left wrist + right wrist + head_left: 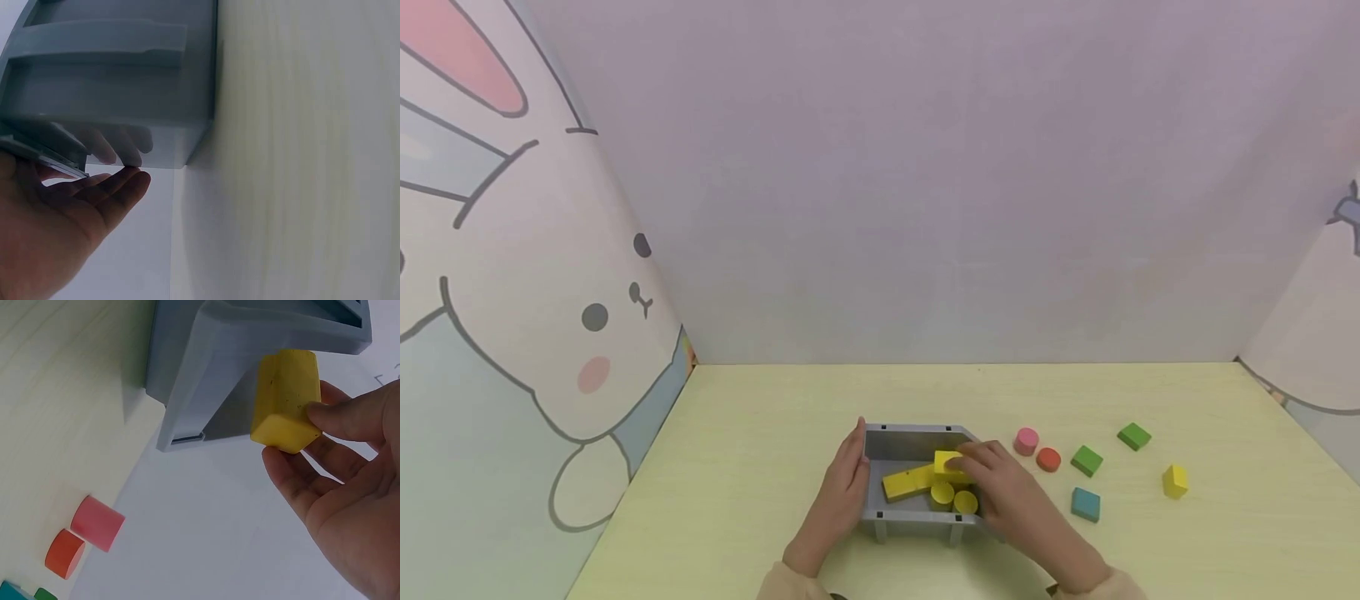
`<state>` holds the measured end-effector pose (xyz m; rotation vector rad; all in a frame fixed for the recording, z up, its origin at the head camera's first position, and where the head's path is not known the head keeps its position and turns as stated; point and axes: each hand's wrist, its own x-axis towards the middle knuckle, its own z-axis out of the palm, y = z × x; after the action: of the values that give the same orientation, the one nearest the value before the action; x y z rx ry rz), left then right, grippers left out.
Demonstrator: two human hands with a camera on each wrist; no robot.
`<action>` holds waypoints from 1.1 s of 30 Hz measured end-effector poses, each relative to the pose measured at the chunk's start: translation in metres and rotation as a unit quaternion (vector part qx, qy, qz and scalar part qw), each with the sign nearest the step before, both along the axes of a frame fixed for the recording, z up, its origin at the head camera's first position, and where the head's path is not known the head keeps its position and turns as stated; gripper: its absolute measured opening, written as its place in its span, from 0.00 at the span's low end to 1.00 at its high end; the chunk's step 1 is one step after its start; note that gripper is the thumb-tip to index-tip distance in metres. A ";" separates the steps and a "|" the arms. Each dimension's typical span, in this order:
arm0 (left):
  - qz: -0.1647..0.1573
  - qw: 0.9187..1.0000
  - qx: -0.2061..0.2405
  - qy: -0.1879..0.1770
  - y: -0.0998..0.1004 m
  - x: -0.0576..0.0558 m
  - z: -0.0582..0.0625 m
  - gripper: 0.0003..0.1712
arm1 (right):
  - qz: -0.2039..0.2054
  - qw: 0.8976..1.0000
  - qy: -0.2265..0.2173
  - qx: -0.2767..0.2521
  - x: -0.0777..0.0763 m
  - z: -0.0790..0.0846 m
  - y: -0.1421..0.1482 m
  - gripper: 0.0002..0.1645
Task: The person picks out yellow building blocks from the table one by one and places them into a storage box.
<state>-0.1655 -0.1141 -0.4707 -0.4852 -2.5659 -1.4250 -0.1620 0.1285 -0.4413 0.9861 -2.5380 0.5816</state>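
A grey plastic bin (913, 517) stands on the table in front of me. My left hand (841, 492) holds its left side, the fingers (122, 197) along the outer wall and the thumb at the rim. In my right hand (350, 506) a yellow block (284, 403) is pinched between thumb and fingers, over the right end of the bin. Inside the bin lie a long yellow block (906, 482) and two yellow cylinders, one of them the left cylinder (942, 496) and the other the right cylinder (966, 503). The right hand partly hides that end.
Right of the bin, loose on the pale table (760, 467), lie a pink cylinder (1026, 442), a red cylinder (1048, 459), two green blocks (1087, 461), a blue block (1086, 504) and a yellow block (1176, 482). A pale wall (955, 250) rises behind.
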 end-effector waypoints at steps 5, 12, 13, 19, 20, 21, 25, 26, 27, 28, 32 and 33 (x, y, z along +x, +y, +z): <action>0.000 1.000 0.001 -0.007 0.000 0.001 0.000 0.28 | 0.023 1.000 -0.011 0.010 0.000 -0.001 -0.005 0.32; -0.003 1.000 0.011 -0.009 0.001 0.002 0.002 0.28 | 0.063 0.998 -0.010 0.014 -0.002 -0.004 -0.010 0.31; -0.003 1.000 0.010 -0.009 0.001 0.002 0.001 0.28 | 0.070 0.997 -0.009 0.014 -0.003 -0.005 -0.011 0.31; 0.000 1.000 0.000 -0.015 0.000 0.001 -0.001 0.28 | 0.094 0.995 -0.026 0.023 -0.005 -0.002 -0.016 0.28; 0.000 1.000 0.000 -0.016 0.000 0.001 -0.001 0.28 | 0.096 0.994 -0.036 0.027 -0.005 -0.001 -0.016 0.27; -0.001 1.000 0.001 -0.017 0.000 0.001 -0.002 0.28 | 0.098 0.994 -0.045 0.031 -0.006 -0.001 -0.016 0.27; -0.003 1.000 0.002 -0.016 0.000 0.001 -0.002 0.28 | 0.113 0.991 -0.059 0.035 -0.008 0.001 -0.018 0.25; -0.004 1.000 0.003 -0.017 0.000 0.001 -0.002 0.28 | 0.118 0.991 -0.059 0.036 -0.008 0.002 -0.018 0.24; -0.004 1.000 0.003 -0.017 0.000 0.001 -0.002 0.28 | 0.122 0.990 -0.058 0.037 -0.009 0.002 -0.019 0.24; -0.005 1.000 0.002 -0.018 0.000 0.001 -0.001 0.28 | 0.125 0.990 -0.059 0.039 -0.009 0.002 -0.019 0.24; -0.003 1.000 0.000 -0.022 0.000 0.001 0.000 0.28 | 0.132 0.986 -0.085 0.057 -0.012 0.004 -0.022 0.24; -0.002 1.000 -0.002 -0.023 0.000 0.001 0.000 0.28 | 0.132 0.985 -0.094 0.063 -0.012 0.004 -0.022 0.24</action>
<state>-0.1640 -0.1145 -0.4707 -0.4654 -2.6044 -1.4498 -0.1744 0.1060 -0.4373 1.3880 -2.6542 0.6197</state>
